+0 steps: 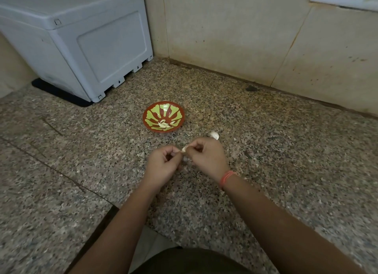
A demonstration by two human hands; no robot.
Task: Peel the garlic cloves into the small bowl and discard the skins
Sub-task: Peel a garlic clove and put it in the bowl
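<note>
Forearms enter from the bottom edge and meet over the speckled tabletop (286, 151), where I log both hands curled: left hand (163, 163) and right hand (204, 157) each pinch one garlic clove (183, 149) between fingertips and thumb. Its long axis appears to run left-right between the hands, only a pale tip showing. The small bowl (161, 110), holding peeled cloves (164, 124), sits straight ahead, about equally near both hands; another garlic piece (214, 135) lies just beyond the right hand.
</note>
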